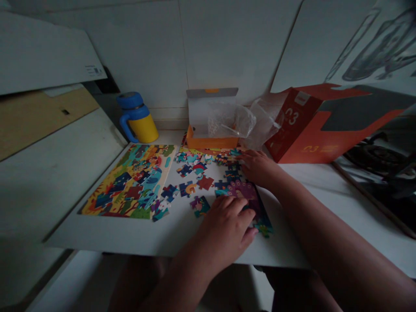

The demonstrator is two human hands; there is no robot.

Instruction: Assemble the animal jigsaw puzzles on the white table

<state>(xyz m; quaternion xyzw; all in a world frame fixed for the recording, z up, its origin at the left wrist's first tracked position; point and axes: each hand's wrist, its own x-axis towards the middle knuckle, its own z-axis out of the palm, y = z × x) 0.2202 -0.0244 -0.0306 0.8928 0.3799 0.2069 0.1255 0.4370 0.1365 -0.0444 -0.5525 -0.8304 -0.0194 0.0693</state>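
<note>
On the white desk [130, 236], taking the loose jigsaw pieces [205, 182] in the middle as the clock's centre and twelve as straight ahead, a partly joined jigsaw [242, 189] is lying at three o'clock, showing a purple bird with a fanned tail. The left hand [227, 221] is resting palm down at five o'clock, its bent fingers covering the near left part of that jigsaw; its grip is looking loosely curled, but whether a piece is sitting under it I cannot tell. The right hand [256, 167] is lying between two and three, its fingertips meeting the pieces at the jigsaw's far end; the underside is hiding, so how far its grip is opening, or on what, I cannot tell. At nine o'clock a colourful picture sheet [138, 152] is lying flat with several pieces on top. A blue and yellow mug [143, 128] is standing between ten and eleven. Near twelve, an open orange box [212, 143] is holding a clear plastic bag [224, 121], and at two a large orange carton [299, 143] is standing.
</note>
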